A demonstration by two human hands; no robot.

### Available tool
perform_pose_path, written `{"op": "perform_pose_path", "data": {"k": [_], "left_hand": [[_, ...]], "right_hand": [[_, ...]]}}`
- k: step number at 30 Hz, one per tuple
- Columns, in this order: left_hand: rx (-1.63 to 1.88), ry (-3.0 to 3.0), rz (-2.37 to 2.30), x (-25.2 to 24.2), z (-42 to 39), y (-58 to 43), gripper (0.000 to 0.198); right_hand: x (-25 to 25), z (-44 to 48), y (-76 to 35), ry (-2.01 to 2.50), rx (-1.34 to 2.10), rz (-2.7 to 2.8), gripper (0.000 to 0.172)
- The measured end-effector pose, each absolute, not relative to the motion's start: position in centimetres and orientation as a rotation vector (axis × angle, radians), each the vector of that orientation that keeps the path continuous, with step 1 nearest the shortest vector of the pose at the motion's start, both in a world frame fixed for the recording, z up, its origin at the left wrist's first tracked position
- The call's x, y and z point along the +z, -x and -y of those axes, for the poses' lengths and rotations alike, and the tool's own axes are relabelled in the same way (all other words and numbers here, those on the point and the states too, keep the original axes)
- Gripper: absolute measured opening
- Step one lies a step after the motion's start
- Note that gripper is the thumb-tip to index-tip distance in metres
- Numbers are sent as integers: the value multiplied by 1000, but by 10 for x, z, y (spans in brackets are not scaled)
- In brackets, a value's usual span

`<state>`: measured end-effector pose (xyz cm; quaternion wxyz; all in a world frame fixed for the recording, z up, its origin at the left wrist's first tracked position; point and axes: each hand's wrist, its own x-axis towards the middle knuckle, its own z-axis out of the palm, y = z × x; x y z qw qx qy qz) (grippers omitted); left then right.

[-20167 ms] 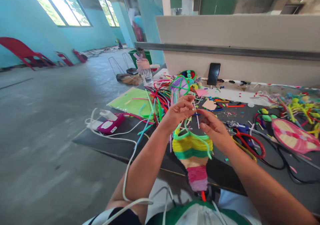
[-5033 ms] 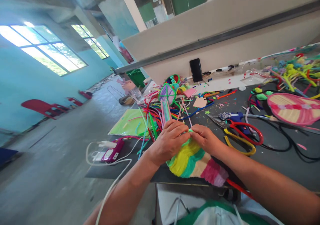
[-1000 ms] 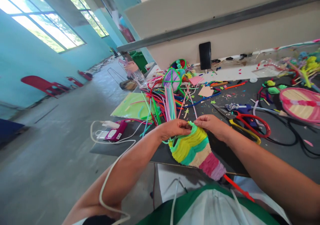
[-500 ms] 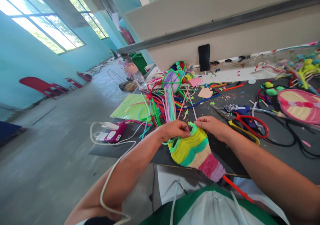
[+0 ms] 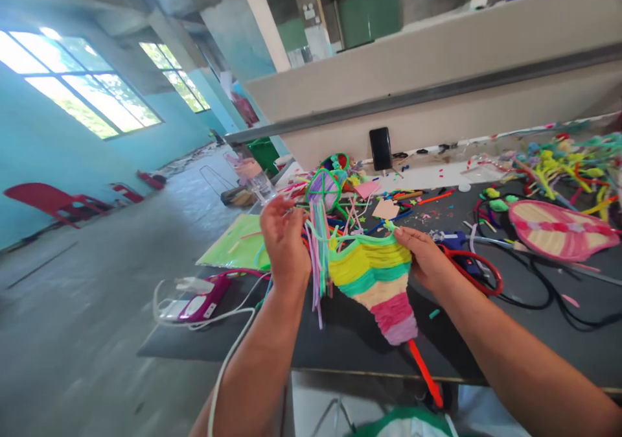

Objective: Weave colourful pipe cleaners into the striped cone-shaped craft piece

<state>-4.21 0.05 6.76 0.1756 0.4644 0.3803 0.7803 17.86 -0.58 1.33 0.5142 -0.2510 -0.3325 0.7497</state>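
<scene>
A fan-shaped weave of fuzzy craft stems [image 5: 376, 278], striped yellow, green, cream and pink with a red handle, is lifted above the dark table [image 5: 340, 340]. My right hand [image 5: 424, 255] grips its upper right corner, fingers closed. My left hand [image 5: 284, 239] is raised to the left of the weave, fingers curled round a mint-green stem [image 5: 335, 237] that runs along the weave's top edge. Several loose pastel stems [image 5: 318, 255] hang down beside the left hand.
A pile of coloured stems [image 5: 315, 194] and a round woven piece [image 5: 323, 187] lie behind. Red-handled scissors [image 5: 479, 271] and a blue glue gun [image 5: 454, 237] sit right of my hand; a pink oval weave [image 5: 558, 229] farther right. A phone [image 5: 380, 148] leans on the partition; a pink device [image 5: 204, 297] with white cables lies at the left.
The weave has been lifted and turned upright. My left hand has left its top edge and risen up and to the left, drawing the green stem out. The camera has tilted up.
</scene>
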Motion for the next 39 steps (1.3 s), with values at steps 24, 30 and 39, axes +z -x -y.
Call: {"op": "perform_pose_path", "data": {"k": [24, 30, 39], "left_hand": [[1284, -745, -596, 1, 34, 8, 62], [1317, -786, -611, 2, 33, 15, 53], [1132, -949, -579, 38, 21, 13, 62]], "right_hand": [[4, 13, -167, 591, 1894, 665, 10], [14, 9, -178, 621, 1913, 776, 21], [34, -5, -208, 535, 1764, 884, 31]]}}
